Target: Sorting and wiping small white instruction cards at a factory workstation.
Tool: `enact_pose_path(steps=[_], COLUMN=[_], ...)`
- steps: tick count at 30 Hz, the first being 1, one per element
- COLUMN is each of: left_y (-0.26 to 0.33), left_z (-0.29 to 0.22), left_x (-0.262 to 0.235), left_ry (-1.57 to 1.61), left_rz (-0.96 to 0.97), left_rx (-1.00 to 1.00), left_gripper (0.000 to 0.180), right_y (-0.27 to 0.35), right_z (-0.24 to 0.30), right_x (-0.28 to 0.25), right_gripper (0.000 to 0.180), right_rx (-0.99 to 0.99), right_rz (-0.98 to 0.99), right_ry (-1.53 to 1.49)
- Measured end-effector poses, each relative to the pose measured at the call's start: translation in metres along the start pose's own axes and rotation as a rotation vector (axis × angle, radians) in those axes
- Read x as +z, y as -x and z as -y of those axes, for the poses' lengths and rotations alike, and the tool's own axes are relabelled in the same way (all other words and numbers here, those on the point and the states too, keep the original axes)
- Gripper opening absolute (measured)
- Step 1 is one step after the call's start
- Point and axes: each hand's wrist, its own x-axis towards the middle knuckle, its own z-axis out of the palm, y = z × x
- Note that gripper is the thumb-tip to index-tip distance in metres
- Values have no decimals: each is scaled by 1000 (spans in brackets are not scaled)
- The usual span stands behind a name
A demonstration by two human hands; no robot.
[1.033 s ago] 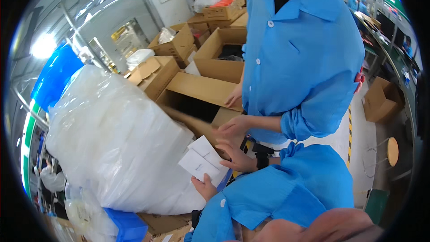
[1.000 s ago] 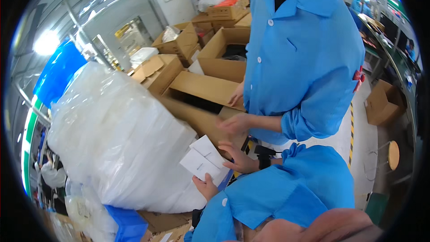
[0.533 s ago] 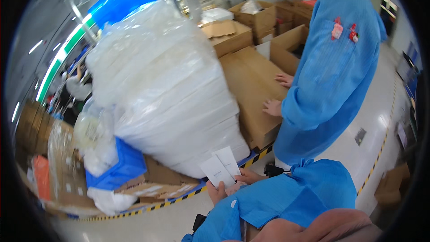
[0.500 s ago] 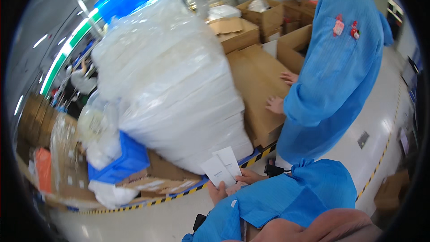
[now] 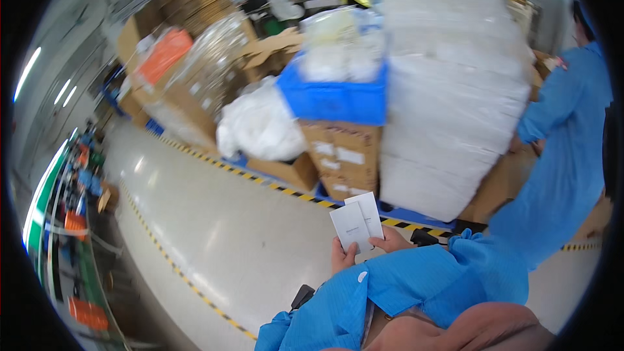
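Observation:
Before my body I hold two small white booklets with a little print on their fronts. My left hand (image 5: 344, 256) is closed on the lower edge of the front booklet (image 5: 348, 226), its thumb lying on the cover. Partly behind it, to the right, is the rear booklet (image 5: 371, 211), pinched at its lower corner by my right hand (image 5: 392, 239). The two booklets overlap and are held tilted. Blue sleeves (image 5: 416, 260) cover both my arms.
Wrapped white stacks (image 5: 448, 91) tower ahead, beside a blue bin (image 5: 338, 99) on a cardboard box (image 5: 344, 156). Black-yellow floor tape (image 5: 292, 193) edges them. A co-worker in a blue gown (image 5: 565, 130) stands right. A long workbench (image 5: 78, 247) lines the left.
My view has swung left, so the stacks and the co-worker now sit further right and the aisle and workbench show. Both hands still hold the booklets.

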Motion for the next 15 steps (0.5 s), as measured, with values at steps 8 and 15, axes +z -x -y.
enact_pose_path(steps=[8, 15], left_y=[40, -7], left_z=[-37, -51], left_x=[-222, -359], left_ry=[180, 57], left_rz=[-267, -469], left_rx=[-182, -249], left_gripper=[37, 40], right_y=[-122, -265], right_z=[10, -52], right_x=[201, 308], right_gripper=[41, 41], right_rx=[23, 118], right_rz=[466, 789], right_ry=[151, 244])
